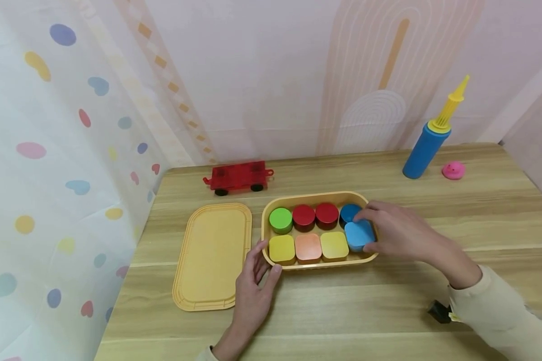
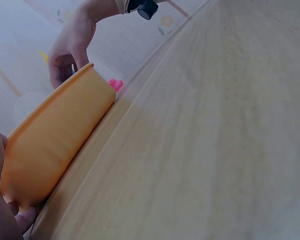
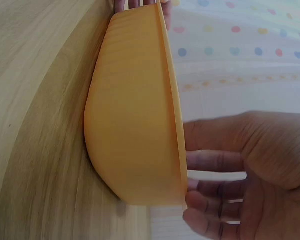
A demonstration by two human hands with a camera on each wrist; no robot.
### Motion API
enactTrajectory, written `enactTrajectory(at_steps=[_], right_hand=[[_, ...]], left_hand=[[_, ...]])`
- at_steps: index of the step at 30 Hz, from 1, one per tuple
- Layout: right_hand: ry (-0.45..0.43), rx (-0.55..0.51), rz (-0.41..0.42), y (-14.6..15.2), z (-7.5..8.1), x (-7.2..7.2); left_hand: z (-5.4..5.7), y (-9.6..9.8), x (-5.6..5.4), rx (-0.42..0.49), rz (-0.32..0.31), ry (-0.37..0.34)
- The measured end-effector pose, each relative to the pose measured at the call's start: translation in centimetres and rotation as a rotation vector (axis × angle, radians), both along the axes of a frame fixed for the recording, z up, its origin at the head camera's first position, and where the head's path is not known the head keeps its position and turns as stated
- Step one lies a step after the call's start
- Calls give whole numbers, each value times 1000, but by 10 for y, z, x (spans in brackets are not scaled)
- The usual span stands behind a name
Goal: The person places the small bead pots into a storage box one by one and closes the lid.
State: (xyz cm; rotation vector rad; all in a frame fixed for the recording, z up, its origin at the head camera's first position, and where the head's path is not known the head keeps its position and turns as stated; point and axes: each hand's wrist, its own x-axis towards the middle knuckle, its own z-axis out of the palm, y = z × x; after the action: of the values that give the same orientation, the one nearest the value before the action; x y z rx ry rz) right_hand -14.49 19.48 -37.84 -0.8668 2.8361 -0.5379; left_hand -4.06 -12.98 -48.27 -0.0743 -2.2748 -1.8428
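Observation:
A yellow-orange oblong box [image 1: 293,267] stands on the table, holding two rows of coloured blocks. Its back row has a green round block [image 1: 281,220], two red round ones [image 1: 304,217] and a dark blue one [image 1: 350,213]. In front are yellow [image 1: 282,248], peach [image 1: 308,247] and yellow squarish blocks, with a light blue block [image 1: 360,234] at the right end. My right hand [image 1: 399,231] pinches that light blue block between thumb and fingers. My left hand [image 1: 254,291] holds the box's front left corner, its thumb at the front and fingers along the left side.
The box's flat lid [image 1: 214,253] lies at the left. Behind stands a red toy wagon base [image 1: 238,176]. At the back right are a blue and yellow hand pump [image 1: 426,145] and a pink toy duck [image 1: 453,170]. A patterned curtain [image 1: 262,75] hangs behind the table.

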Motion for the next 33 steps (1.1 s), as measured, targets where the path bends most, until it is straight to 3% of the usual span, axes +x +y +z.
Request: enactTrajectory(at_steps=[11,19,26,33], right_hand=[[6,-2,-25,-1,-6,2],[-27,-86,-45,1,-9,6],[-45,-142,-41,2,-9,4],[-24,-72,-89,-8,-12,2]], left_hand=[[2,2,0,4,-10,7],[0,0,0,-20,-10,34],[0,0,0,-2,-12,17],[-1,0,0,-2,-10,36]])
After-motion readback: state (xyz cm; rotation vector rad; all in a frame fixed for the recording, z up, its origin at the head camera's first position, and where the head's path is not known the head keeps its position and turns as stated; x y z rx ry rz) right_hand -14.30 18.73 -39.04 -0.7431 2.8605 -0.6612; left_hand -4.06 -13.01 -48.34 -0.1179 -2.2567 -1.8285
